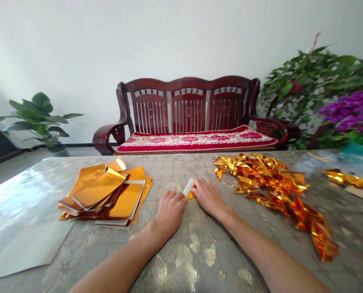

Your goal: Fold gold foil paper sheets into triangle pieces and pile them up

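Observation:
Between my hands, near the middle of the table, lies a small folded sheet of gold foil paper [188,187], its white back showing along a narrow strip and a bit of gold at its near corner. My left hand [171,209] is closed at the sheet's left end, fingers curled down on it. On the other end my right hand [208,197] presses with its fingers bent and the thumb side against the paper. Both hands cover much of the sheet. A loose stack of gold foil sheets [108,193] lies left of my left hand. Folded gold foil pieces [261,175] are heaped to the right.
A pale flat sheet [29,248] lies at the table's left front. Clear plastic [315,160] and another gold foil piece [349,179] are at the far right. Beyond the patterned table [181,260] stands a dark wooden bench [189,110], with plants on both sides.

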Available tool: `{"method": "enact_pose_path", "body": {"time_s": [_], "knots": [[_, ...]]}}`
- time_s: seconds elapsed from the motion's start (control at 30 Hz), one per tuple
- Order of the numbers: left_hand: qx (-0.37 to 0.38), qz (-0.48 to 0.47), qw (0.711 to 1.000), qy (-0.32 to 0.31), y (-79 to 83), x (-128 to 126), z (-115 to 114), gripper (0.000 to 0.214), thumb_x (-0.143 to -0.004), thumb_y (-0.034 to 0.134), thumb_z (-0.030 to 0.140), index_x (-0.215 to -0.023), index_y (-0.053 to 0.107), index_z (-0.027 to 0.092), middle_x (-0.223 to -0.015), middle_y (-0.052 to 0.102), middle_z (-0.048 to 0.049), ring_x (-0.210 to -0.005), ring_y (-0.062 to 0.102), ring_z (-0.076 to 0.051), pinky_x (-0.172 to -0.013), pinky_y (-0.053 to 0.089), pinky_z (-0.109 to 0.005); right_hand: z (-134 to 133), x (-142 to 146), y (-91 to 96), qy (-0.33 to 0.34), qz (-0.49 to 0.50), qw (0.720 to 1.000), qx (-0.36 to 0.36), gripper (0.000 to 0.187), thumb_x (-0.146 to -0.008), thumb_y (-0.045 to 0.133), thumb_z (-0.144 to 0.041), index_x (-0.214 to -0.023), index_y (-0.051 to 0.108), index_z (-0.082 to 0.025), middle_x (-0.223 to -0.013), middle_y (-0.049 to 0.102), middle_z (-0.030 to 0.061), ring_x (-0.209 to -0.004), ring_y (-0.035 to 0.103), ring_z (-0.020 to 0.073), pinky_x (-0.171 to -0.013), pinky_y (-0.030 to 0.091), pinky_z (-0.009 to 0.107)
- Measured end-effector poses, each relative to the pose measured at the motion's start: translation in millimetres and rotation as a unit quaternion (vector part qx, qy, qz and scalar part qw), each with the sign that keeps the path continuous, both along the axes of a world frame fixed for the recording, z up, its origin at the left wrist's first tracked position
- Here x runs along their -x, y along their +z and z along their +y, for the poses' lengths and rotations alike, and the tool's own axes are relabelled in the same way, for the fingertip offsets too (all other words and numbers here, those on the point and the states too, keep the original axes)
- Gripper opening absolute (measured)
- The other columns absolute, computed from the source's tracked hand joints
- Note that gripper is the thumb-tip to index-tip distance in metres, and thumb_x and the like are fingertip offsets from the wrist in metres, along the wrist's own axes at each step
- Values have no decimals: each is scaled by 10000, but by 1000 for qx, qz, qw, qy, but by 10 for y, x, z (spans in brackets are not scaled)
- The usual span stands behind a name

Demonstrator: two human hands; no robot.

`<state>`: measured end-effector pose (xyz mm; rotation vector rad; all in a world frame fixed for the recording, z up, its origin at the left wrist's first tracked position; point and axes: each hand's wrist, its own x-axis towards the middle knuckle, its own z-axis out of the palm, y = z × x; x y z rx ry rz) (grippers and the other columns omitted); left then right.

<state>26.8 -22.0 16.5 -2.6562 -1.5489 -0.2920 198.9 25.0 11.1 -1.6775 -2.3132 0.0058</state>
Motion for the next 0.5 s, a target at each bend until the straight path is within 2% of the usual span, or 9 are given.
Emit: {"method": "enact_pose_path", "body": {"time_s": [0.13, 0.27, 0.37, 0.5], "knots": [[-1, 22, 1000, -1, -7, -5, -26, 215, -923, 482, 145, -977, 686, 185, -986, 675, -87, -943, 592, -230, -853, 430, -372, 15, -6, -9, 5, -8, 1000, -3, 130, -967, 503, -296, -978, 593, -203, -1009, 678, 61, -939, 582, 223, -773, 349, 320], [-42, 5, 999, -17, -30, 9, -12, 208, -927, 478, 146, -950, 680, 190, -982, 670, -82, -945, 579, -233, -882, 427, -384, 21, -6, -16, 13, -17, 1000, -13, 123, -962, 501, -282, -972, 592, -200, -1003, 679, 61, -936, 585, 222, -769, 353, 317], [-62, -47, 996, -47, -46, 13, 22, 234, -940, 463, 155, -1028, 671, 220, -1079, 666, -63, -1006, 564, -214, -927, 426, -363, 21, -14, -23, 25, -20, 999, -13, 112, -954, 492, -244, -954, 594, -199, -977, 677, 62, -910, 591, 214, -752, 353, 309], [-22, -94, 993, -73, -59, -1, 69, 276, -953, 455, 171, -1120, 660, 250, -1103, 677, -35, -1031, 577, -171, -939, 438, -309, 16, -34, -26, 54, -5, 998, -9, 146, -951, 462, -207, -927, 605, -202, -960, 682, 60, -896, 599, 199, -749, 354, 296]]}}
